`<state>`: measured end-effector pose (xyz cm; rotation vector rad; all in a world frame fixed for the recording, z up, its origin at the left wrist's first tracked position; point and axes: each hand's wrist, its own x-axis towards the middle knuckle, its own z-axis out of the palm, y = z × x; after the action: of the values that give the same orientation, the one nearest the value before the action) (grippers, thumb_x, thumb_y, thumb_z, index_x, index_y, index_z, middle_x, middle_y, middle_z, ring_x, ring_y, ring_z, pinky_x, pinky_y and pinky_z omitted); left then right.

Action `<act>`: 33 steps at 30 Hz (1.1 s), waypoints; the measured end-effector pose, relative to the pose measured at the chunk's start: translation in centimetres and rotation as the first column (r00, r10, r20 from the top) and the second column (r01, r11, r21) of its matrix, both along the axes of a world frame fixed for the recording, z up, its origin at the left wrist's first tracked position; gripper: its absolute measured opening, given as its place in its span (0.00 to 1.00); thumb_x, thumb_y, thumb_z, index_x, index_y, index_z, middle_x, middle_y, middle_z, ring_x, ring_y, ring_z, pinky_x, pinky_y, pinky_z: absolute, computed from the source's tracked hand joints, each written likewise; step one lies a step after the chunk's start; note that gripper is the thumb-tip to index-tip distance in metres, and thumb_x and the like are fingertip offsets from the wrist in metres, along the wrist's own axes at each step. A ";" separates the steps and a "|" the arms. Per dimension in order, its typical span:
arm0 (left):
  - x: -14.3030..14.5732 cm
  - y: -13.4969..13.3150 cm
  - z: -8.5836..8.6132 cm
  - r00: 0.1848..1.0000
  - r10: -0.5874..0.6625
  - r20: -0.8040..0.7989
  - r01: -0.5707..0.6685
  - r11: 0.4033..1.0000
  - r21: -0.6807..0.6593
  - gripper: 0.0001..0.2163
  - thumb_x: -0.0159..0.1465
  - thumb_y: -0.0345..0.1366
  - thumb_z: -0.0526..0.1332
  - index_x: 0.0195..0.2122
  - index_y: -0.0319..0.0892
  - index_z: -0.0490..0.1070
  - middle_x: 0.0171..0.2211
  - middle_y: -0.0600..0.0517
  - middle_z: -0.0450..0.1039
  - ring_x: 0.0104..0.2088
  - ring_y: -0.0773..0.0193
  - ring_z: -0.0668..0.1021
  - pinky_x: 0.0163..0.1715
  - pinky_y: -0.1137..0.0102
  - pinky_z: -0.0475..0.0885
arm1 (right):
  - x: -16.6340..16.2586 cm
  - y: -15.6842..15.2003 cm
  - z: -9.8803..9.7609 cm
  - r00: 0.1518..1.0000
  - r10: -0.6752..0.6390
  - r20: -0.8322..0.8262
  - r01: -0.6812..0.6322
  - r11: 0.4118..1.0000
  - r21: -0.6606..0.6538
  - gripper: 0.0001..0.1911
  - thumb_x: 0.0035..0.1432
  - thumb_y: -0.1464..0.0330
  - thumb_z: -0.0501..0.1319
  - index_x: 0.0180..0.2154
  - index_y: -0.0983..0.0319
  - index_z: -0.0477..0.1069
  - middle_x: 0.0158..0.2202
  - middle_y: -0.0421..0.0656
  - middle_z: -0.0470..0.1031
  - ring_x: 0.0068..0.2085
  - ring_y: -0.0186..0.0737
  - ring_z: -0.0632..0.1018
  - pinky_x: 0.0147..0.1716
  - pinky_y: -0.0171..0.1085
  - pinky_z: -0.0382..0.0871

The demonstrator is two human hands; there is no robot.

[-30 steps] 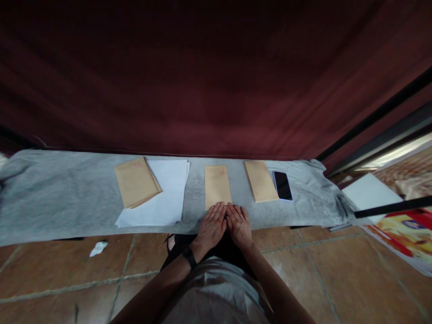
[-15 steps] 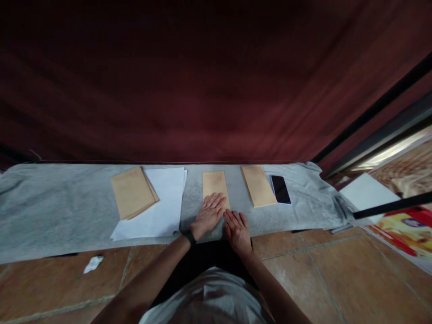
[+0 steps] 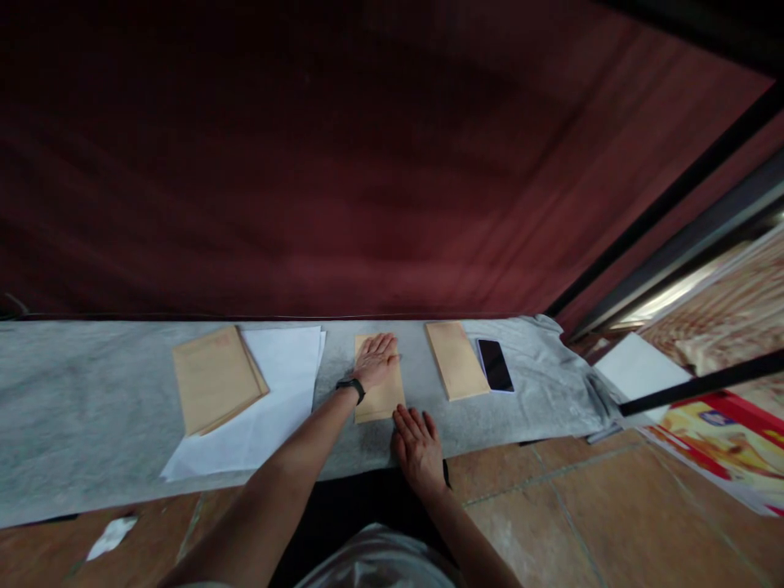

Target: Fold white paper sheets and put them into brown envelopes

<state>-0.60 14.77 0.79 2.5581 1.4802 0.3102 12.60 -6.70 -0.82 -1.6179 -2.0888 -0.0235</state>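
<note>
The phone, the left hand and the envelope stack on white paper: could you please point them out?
phone (image 3: 495, 365), head view, middle of screen.
left hand (image 3: 375, 358), head view, back of hand.
envelope stack (image 3: 211, 377), head view, top envelope.

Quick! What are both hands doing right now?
Left hand: open, pressed flat on the middle brown envelope, holding nothing.
Right hand: open, flat on the grey cloth by that envelope's near corner, holding nothing.
</note>
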 end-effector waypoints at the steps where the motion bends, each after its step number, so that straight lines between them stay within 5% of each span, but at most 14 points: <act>1: 0.0 0.0 0.0 1.000 0.007 0.002 -0.007 1.000 -0.006 0.26 0.72 0.41 0.45 0.70 0.44 0.56 0.71 0.48 0.57 0.72 0.56 0.54 0.70 0.54 0.43 | 0.0 0.0 0.0 1.000 -0.002 -0.002 0.002 1.000 0.000 0.25 0.69 0.71 0.53 0.65 0.56 0.64 0.64 0.43 0.70 0.63 0.44 0.71 0.67 0.48 0.54; 15: -3.6 -8.8 0.2 0.985 -0.173 0.018 0.173 0.966 -0.191 0.25 0.75 0.46 0.43 0.70 0.46 0.57 0.72 0.50 0.52 0.73 0.55 0.51 0.70 0.54 0.47 | 0.1 -0.1 0.0 0.999 0.021 -0.042 -0.020 1.000 0.022 0.24 0.69 0.71 0.53 0.64 0.57 0.66 0.62 0.43 0.72 0.63 0.44 0.70 0.66 0.49 0.54; 26: -6.7 -17.2 -1.0 0.981 -0.192 0.032 0.186 0.973 0.135 0.26 0.74 0.49 0.50 0.70 0.49 0.56 0.72 0.48 0.54 0.72 0.53 0.55 0.69 0.53 0.54 | 0.1 0.0 -0.2 1.000 -0.001 -0.011 0.001 1.000 0.018 0.22 0.69 0.71 0.53 0.62 0.58 0.68 0.61 0.44 0.73 0.62 0.44 0.71 0.67 0.48 0.54; 33: -6.8 -18.1 -0.3 0.993 -0.098 0.064 0.094 0.994 0.057 0.23 0.74 0.44 0.48 0.68 0.46 0.62 0.70 0.47 0.58 0.70 0.54 0.60 0.69 0.53 0.55 | -1.4 -0.2 -0.2 1.000 -0.011 0.009 0.010 0.999 0.032 0.24 0.67 0.72 0.54 0.64 0.61 0.66 0.64 0.46 0.69 0.66 0.50 0.66 0.67 0.54 0.51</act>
<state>-7.44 -3.35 0.46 2.6229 1.3386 0.4232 11.23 -6.94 -1.01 -1.6129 -2.0766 -0.0675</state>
